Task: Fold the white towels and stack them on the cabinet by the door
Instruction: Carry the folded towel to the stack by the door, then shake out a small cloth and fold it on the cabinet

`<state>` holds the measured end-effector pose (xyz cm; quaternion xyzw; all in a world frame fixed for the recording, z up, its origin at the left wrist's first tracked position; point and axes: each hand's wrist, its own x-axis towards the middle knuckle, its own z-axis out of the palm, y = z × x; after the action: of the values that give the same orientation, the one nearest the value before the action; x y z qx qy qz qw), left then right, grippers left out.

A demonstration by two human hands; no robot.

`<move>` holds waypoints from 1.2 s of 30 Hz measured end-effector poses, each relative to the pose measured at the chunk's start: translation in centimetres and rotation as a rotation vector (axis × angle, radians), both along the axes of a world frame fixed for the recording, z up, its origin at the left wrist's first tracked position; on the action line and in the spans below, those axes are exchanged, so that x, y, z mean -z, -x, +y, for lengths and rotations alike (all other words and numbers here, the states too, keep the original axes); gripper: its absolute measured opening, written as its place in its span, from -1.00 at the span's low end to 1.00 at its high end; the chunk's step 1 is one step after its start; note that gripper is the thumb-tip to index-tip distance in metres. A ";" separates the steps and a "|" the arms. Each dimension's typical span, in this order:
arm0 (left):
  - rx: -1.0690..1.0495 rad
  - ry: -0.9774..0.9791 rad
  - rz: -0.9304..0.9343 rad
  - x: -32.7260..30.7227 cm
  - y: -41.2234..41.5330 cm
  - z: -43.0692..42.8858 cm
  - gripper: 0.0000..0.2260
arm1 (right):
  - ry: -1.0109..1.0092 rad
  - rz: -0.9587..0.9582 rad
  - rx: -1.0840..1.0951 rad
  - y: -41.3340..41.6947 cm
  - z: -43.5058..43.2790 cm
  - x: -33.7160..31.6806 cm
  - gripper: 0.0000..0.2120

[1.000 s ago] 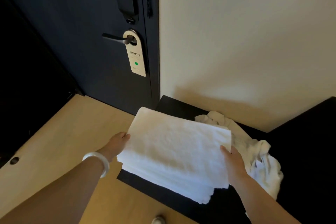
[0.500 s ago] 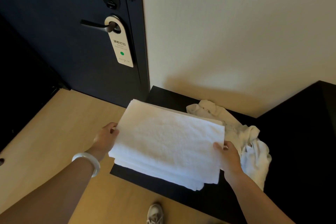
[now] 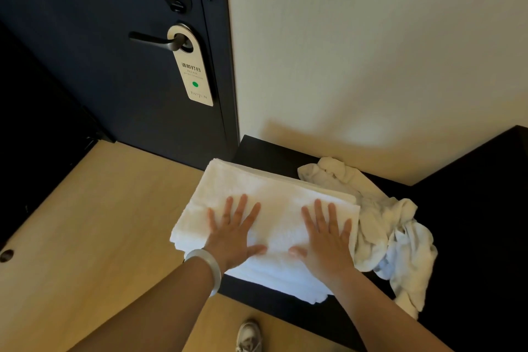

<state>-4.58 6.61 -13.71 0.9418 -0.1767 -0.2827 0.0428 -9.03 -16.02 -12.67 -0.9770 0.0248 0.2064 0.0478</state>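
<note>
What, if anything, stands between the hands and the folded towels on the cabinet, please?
Nothing visible does: the left hand and right hand lie flat on the folded towels, which rest on the black cabinet. The crumpled towel lies alongside.

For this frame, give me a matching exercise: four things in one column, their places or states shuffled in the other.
1 folded towels
2 crumpled towel
3 door hanger
4 bangle

A around the left wrist
B pressed under the left hand and right hand
C hung on the door handle
D heaped unfolded on the cabinet

Pairs: 1-B, 2-D, 3-C, 4-A
</note>
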 end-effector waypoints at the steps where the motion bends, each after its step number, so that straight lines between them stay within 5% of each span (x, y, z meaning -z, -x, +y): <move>1: 0.006 -0.005 0.019 0.4 -0.1 0.0 -0.14 | 0.008 0.017 -0.002 0.1 -0.3 0.3 -0.04; 14: -0.042 -0.064 0.045 -0.8 0.1 -2.1 -0.15 | -0.220 0.130 -0.018 -1.0 -2.7 -0.9 -0.23; 17: -0.017 -0.034 -0.066 -2.5 1.1 -5.3 -0.23 | -0.396 -0.076 0.209 0.3 -5.2 -2.7 -0.38; 20: 0.083 0.231 -0.130 -3.7 2.7 -11.3 -0.35 | -0.386 -0.246 0.524 2.9 -9.7 -2.7 -0.49; 26: 0.130 0.578 0.037 -1.6 6.5 -25.4 -0.39 | -0.436 -0.129 1.067 5.5 -18.1 -0.2 -0.22; 28: -0.051 0.642 0.292 0.5 6.8 -27.8 -0.44 | -0.494 -0.086 1.171 5.4 -19.8 1.2 -0.12; 30: -0.359 0.745 0.465 2.4 6.7 -29.2 -0.69 | -0.575 -0.045 1.259 5.1 -20.7 2.8 -0.08; 32: -0.571 0.785 0.516 2.8 6.6 -29.5 -0.70 | -0.611 -0.031 1.340 4.5 -20.8 4.2 -0.08; 36: -0.663 0.805 0.529 3.6 6.6 -29.6 -0.85 | -0.708 -0.015 1.459 3.5 -21.0 6.5 -0.32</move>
<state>-11.20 -22.95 -17.30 0.7538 0.0508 -0.3905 0.5261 -12.54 -37.05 -19.16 -0.6430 0.5886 0.1122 0.4770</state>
